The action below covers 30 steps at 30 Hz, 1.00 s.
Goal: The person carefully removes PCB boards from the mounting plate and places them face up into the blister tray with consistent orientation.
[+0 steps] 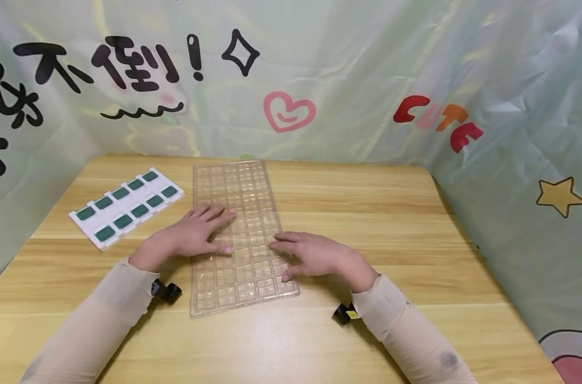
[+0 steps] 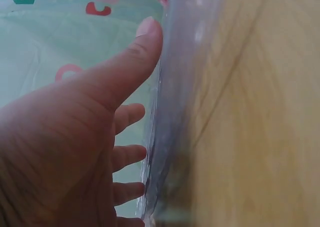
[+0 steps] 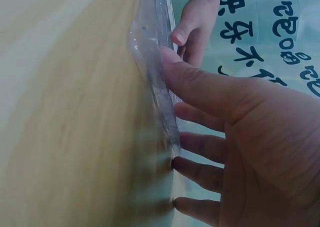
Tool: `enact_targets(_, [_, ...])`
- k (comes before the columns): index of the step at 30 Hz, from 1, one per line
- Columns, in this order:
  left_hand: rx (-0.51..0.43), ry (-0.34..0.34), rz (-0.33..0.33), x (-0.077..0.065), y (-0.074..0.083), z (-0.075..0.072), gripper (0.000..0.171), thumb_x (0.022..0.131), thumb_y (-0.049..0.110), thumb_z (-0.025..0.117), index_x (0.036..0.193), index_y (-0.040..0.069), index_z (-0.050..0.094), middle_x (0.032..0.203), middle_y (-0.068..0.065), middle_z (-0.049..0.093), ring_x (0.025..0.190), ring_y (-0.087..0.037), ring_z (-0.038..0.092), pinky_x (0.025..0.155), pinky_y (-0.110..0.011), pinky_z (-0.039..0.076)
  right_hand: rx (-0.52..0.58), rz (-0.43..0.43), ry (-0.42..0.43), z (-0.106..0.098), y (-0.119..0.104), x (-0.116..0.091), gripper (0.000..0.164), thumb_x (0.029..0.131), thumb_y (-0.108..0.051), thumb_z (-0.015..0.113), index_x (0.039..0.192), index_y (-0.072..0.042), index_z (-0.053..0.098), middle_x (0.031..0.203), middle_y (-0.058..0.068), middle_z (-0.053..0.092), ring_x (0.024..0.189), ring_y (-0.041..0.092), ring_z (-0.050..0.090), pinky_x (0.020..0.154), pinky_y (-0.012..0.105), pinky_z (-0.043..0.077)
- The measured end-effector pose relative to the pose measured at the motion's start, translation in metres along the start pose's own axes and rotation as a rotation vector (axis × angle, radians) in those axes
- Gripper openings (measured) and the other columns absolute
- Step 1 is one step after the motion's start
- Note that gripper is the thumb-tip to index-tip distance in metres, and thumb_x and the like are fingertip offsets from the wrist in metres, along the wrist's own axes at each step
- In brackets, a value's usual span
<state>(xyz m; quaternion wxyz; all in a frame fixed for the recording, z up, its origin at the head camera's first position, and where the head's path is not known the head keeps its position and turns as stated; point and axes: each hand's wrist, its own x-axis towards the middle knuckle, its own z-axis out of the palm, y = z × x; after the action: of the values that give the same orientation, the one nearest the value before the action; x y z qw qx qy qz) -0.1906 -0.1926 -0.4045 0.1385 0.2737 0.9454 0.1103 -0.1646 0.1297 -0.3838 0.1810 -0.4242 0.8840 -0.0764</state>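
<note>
A clear plastic tray (image 1: 245,266) moulded into a grid of small square compartments lies flat on the table, its long side running away from me. My left hand (image 1: 194,232) rests on its left part, fingers spread and nearly straight. At its right edge, my right hand (image 1: 315,255) touches the tray with extended fingers, thumb toward the near corner. Seen low from the left wrist, the tray's side (image 2: 172,87) stands by the thumb and fingertips. In the right wrist view the right fingertips meet the tray's edge (image 3: 160,92). Neither hand grips anything.
Left of the tray lies a white panel (image 1: 127,208) carrying two rows of dark green rectangular pieces. All sits on a wooden table (image 1: 391,213). A pale printed curtain (image 1: 348,64) encloses the back and sides. Small black cameras (image 1: 168,292) are strapped at both wrists.
</note>
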Motion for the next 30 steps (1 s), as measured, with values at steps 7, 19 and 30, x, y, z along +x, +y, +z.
enact_targets(7, [0.001,-0.008,0.028,-0.001,0.0,0.0,0.098,0.083,0.073,0.055,0.158,0.019,0.021,0.162,-0.018,0.011,0.144,-0.048,0.006,0.112,-0.065,0.008,0.011,0.027,-0.03,-0.003,0.007,-0.003,0.079,0.088,-0.05,0.067,0.153,-0.014,0.037,0.16,0.005,0.025,0.146,0.026,0.021,0.116,0.041,0.022])
enact_targets(19, [-0.002,-0.04,0.025,-0.001,0.008,-0.001,0.093,0.085,0.072,0.054,0.157,0.022,0.023,0.161,-0.017,0.015,0.144,-0.048,0.008,0.112,-0.065,0.007,0.042,0.04,-0.02,-0.011,0.018,-0.01,0.071,0.088,-0.033,0.073,0.149,-0.012,0.043,0.158,0.006,0.028,0.146,0.032,0.019,0.116,0.046,0.022])
enact_targets(30, [0.019,-0.057,0.053,-0.004,0.018,0.0,0.093,0.085,0.072,0.053,0.157,0.019,0.024,0.16,-0.018,0.017,0.142,-0.051,0.009,0.111,-0.066,0.008,0.075,0.124,-0.019,-0.015,0.027,-0.014,0.077,0.086,-0.022,0.076,0.151,-0.006,0.038,0.158,0.005,0.03,0.146,0.03,0.021,0.115,0.045,0.024])
